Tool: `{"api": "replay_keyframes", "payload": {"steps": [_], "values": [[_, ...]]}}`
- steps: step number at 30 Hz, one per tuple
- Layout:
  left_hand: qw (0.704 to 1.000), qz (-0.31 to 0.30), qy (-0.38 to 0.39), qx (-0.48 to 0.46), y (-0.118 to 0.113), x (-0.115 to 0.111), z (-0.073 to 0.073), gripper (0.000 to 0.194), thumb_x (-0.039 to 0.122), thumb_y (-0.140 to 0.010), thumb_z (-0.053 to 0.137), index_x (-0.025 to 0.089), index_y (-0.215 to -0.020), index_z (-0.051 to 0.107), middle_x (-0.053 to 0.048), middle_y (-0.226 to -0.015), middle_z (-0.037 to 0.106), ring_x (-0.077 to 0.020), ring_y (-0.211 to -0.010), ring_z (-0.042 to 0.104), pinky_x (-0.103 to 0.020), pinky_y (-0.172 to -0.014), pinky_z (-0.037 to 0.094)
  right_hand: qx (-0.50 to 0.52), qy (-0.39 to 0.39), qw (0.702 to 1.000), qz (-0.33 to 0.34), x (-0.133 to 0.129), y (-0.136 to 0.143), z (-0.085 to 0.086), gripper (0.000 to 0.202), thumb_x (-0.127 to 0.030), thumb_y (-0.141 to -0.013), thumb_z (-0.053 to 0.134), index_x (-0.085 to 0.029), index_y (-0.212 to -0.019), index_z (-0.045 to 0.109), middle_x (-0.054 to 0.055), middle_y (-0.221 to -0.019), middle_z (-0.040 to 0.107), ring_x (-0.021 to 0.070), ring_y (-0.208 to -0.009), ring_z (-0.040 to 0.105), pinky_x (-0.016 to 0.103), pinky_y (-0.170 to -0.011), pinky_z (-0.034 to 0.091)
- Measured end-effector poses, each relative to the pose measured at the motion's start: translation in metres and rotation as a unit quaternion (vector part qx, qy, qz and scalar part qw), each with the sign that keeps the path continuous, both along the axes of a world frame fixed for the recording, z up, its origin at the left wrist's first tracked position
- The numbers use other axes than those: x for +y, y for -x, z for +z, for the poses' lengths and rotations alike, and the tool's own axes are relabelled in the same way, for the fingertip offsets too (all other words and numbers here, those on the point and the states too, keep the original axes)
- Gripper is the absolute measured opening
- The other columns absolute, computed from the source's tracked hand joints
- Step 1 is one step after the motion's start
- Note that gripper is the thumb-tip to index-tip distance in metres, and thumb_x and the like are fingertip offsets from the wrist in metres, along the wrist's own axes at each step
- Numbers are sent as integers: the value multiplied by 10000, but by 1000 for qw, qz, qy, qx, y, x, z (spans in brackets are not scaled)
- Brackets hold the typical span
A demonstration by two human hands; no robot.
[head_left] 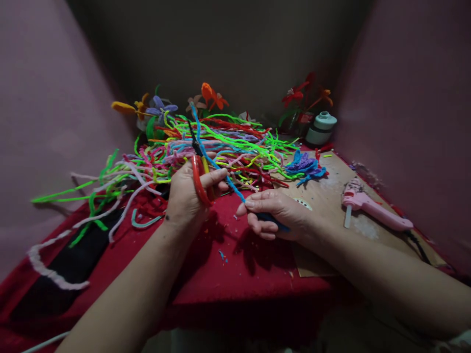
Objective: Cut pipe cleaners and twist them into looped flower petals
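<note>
A blue pipe cleaner runs between my two hands over the front of the red-covered table, its upper end rising toward the back. My left hand is wrapped around red-handled scissors, blades pointing up and away, and the blue stem passes by its fingers. My right hand pinches the lower part of the blue stem between thumb and fingers. Something dark blue shows beneath my right palm, partly hidden. Behind both hands lies a large pile of multicoloured pipe cleaners.
Fuzzy flowers stand at the back. On the right, a pink glue gun rests on a brown board, with a blue-purple bundle and a pale bottle behind. A black strip lies at left.
</note>
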State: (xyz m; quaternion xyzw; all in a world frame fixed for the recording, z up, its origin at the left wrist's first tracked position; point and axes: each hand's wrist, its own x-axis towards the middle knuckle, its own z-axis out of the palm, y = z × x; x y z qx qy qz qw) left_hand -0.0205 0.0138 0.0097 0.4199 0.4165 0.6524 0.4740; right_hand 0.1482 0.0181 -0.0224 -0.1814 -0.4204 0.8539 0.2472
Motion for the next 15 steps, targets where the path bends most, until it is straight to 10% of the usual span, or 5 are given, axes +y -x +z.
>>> {"api": "replay_keyframes", "payload": {"steps": [15], "values": [[998, 36, -35, -39, 11, 6, 5, 182, 75, -603, 714, 146, -621, 548, 36, -549, 560, -50, -462, 542, -119, -414, 427, 2, -35, 999, 17, -3, 1, 3, 177, -219, -807, 516, -76, -828, 618, 35, -538, 650, 42, -292, 357, 175, -326, 388]]}}
